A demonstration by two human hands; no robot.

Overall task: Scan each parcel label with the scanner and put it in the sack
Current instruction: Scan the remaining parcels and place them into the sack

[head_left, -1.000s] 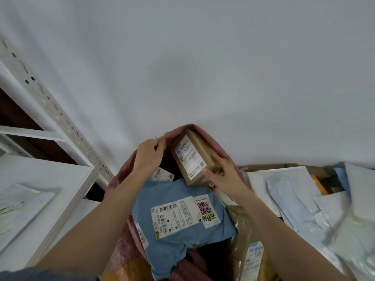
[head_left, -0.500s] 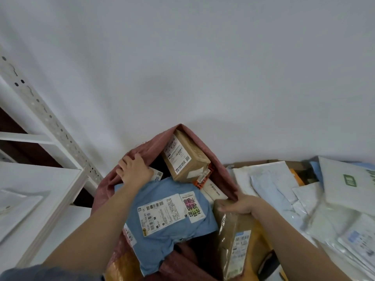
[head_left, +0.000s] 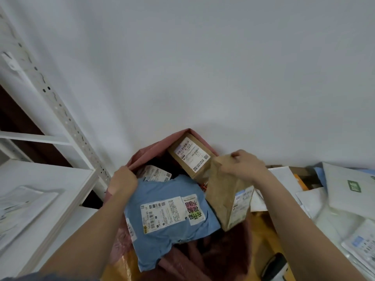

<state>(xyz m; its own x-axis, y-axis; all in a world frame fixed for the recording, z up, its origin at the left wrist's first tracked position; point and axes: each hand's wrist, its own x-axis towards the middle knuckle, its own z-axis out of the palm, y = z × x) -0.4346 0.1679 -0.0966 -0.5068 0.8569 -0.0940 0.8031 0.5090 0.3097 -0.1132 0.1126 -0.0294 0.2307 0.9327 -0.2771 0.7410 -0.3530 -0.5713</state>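
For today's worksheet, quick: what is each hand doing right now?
Left hand: grips the pink sack rim.
Right hand: holds the brown paper parcel.

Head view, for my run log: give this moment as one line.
left hand: holds pink sack rim | right hand: grips brown paper mailer over sack | blue mailer, cardboard box: inside

The left hand point(head_left: 121, 182) grips the rim of the pink sack point(head_left: 154, 151); inside the sack lie a blue parcel point(head_left: 162, 236) and a cardboard box point(head_left: 189, 154); the right hand point(head_left: 244, 166) holds a brown paper parcel point(head_left: 225, 199) upright at the sack's right edge; white parcels point(head_left: 345, 191) lie right of the sack.
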